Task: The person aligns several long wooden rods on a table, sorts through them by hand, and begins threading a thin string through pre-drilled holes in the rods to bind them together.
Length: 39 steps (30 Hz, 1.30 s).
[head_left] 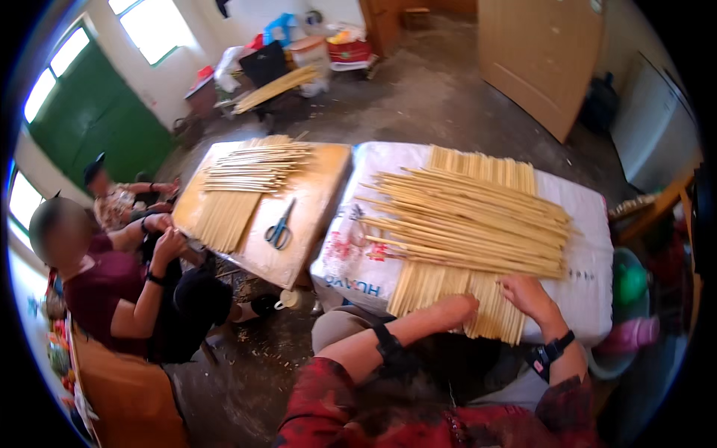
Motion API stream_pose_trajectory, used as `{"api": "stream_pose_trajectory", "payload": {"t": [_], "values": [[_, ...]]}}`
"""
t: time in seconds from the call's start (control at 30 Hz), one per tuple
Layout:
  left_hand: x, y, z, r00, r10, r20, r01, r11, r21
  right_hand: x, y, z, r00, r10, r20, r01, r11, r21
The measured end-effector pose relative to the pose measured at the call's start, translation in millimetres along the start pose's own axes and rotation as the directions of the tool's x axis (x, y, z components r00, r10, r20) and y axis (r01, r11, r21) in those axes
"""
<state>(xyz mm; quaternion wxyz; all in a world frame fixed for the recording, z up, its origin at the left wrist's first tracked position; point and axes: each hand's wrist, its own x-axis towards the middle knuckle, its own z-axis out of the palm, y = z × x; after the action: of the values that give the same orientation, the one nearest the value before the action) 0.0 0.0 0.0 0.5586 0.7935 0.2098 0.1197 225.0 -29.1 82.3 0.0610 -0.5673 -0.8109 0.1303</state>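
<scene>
On the white woven sack covering (590,224) in front of me lies a layer of pale yellow straw-like strips (418,287), running away from me. A loose pile of long, thin stalks (478,224) lies crosswise over its middle. My left hand (455,310) is at the near end of the strips, its fingers curled closed. Just to its right, my right hand (527,295) has its thumb and fingers pinched together over the strips. Whatever either hand grips is too small or hidden to make out. A dark band is on each wrist.
A second table (299,243) adjoins on the left, with similar strips (228,220), crosswise stalks (254,168) and blue-handled scissors (279,224). Two people sit beyond its left side. At the right stand a basin (633,299) and a pink container (631,334). A mug (287,300) is low between the tables.
</scene>
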Motion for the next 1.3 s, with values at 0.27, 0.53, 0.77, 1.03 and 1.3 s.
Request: {"api": "stream_pose_trajectory", "payload": {"t": [0.27,0.53,0.77,1.03,1.3], "values": [[-9,20,-10,0.982,0.154,-0.109,-0.046,0.757,0.652,-12,12,22,0.977,0.093,-0.189,-0.065,0.986,0.153],[-16,30,-16,0.981,0.049,-0.19,0.09,0.746,0.659,10,5,32,0.954,0.049,-0.295,-0.045,0.999,0.022],[-21,29,-18,0.978,0.09,-0.186,0.058,0.745,0.665,16,5,39,0.954,0.071,-0.292,-0.085,0.996,-0.036],[-21,26,-20,0.983,0.064,-0.17,0.069,0.738,0.672,20,-3,45,0.97,0.065,-0.236,-0.091,0.99,-0.104],[-18,28,-16,0.978,0.081,-0.19,0.075,0.718,0.692,10,-5,53,0.979,0.046,-0.198,-0.067,0.993,-0.099]]}}
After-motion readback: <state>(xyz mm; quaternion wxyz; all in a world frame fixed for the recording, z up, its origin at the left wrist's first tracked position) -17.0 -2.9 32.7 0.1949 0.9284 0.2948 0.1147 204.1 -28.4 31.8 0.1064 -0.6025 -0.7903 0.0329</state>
